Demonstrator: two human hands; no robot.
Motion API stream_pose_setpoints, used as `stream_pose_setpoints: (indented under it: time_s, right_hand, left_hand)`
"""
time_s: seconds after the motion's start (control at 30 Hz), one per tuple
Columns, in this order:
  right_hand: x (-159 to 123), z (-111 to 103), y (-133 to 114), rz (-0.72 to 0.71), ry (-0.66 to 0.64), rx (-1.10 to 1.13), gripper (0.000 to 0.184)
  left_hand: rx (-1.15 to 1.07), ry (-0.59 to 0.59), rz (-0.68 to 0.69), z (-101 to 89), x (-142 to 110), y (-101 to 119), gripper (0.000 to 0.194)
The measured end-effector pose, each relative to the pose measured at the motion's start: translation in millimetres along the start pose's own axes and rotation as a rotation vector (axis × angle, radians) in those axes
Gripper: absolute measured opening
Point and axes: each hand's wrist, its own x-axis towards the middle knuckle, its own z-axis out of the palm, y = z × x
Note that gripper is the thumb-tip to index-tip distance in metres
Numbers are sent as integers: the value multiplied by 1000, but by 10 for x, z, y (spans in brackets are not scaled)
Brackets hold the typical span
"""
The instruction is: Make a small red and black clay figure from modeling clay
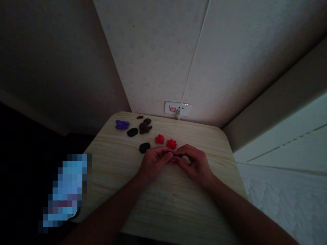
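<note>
Over the middle of the wooden table, my left hand [154, 163] and my right hand [195, 165] meet, fingers closed in a pinch. Between them is a small black piece of modelling clay [178, 155], partly covered by the fingertips. Something red [173, 162] shows just beneath the fingers, mostly hidden. Right behind my hands lie a red clay piece with a lobed edge [171, 144] and a smaller red clay lump [159, 139]. Close to my left knuckles sits a flattened black clay lump [144, 147].
Farther back on the pale wooden table [184, 211] are another black lump [132, 132], brown lumps [145, 127] and a purple lump [122, 125]. A wall socket [177, 108] holds a plug behind the table. A pixelated bright patch [67, 187] covers something at the left edge.
</note>
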Motion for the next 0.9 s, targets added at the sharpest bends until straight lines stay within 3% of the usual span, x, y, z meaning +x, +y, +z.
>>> stream_pose_setpoints:
  time_s: [0.17, 0.33, 0.63, 0.9]
  right_hand:
    - [5, -4, 33, 77, -19, 22, 33]
    - [13, -38, 24, 29, 6, -19, 22]
    - [33, -42, -4, 149, -3, 120, 22]
    - [23, -26, -19, 159, -38, 169, 18]
  left_hand:
    - [-20, 43, 45, 22, 6, 22, 27]
    - [-66, -9, 41, 32, 4, 1, 32]
    - [-185, -131, 22, -20, 13, -66, 36]
    - [-169, -72, -15, 12, -2, -60, 38]
